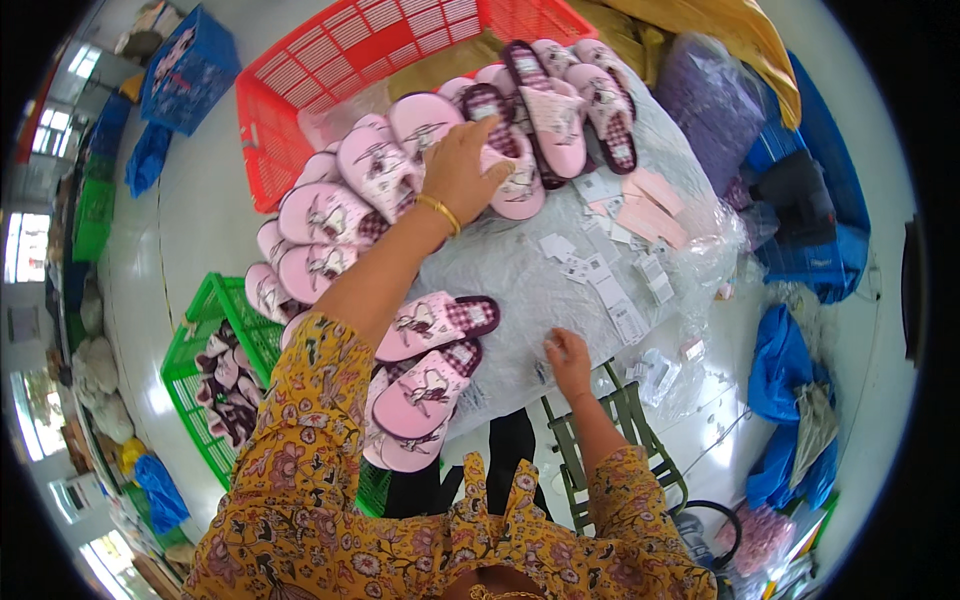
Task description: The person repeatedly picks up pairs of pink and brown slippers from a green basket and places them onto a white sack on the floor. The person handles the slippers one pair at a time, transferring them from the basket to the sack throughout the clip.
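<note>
Slippers [322, 213] in pink, with printed uppers and dark plaid insoles, lie in an overlapping row along the far and left sides of a table [520, 275] covered in pale plastic sheeting. Left hand [462, 168] extends over the far part of this row, with a yellow metal bracelet [440, 214] at the wrist. Its thumb and fingers stand apart at the opening of one slipper [518, 193], whose rounded toe points toward the person; whether the fingers grip it cannot be determined. Another slipper [557, 130] lies just to the right, also toe toward the person. Right hand [568, 363] is at the near edge of the table, fingers loosely curled, with nothing visible in its grasp. Two slippers [425, 390] lie side by side at the near left, toes angled left, overlapping others beneath. White paper labels [615, 298] and pink cards [650, 210] are scattered on the right half of the sheeting. A red crate [262, 125] stands beyond the row; a green crate [222, 300] containing more footwear stands at the left. A green folding chair [632, 410] is positioned below the right forearm.
</note>
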Motion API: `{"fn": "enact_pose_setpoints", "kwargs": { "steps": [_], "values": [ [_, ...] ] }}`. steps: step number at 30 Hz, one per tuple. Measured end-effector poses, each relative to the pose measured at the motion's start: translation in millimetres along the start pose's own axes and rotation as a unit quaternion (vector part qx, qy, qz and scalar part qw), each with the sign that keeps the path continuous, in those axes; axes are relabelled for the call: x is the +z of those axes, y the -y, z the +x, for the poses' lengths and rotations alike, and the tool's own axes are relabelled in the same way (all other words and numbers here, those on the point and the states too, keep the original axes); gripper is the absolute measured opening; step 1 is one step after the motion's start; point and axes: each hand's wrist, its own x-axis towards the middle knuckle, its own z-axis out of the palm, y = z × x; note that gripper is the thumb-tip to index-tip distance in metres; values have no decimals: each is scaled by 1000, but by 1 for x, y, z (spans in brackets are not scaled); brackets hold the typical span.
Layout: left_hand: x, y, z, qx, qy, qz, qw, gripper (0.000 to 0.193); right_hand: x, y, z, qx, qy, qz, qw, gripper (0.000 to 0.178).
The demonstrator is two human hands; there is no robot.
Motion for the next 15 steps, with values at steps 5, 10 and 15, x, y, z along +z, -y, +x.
{"fn": "enact_pose_setpoints", "kwargs": {
  "steps": [5, 10, 15],
  "values": [
    [-101, 27, -117, 15, -95, -26, 995, 35, -21, 44, 13, 106, -62, 110, 986, 22],
    [-194, 97, -276, -178, -234, -12, 956, 15, 5, 177, 39, 17, -55, 131, 990, 19],
    [-231, 172, -447, -400, -355, -33, 844, 7, 117, 347, 51, -235, 93, 103, 962, 15]
  ]
}}
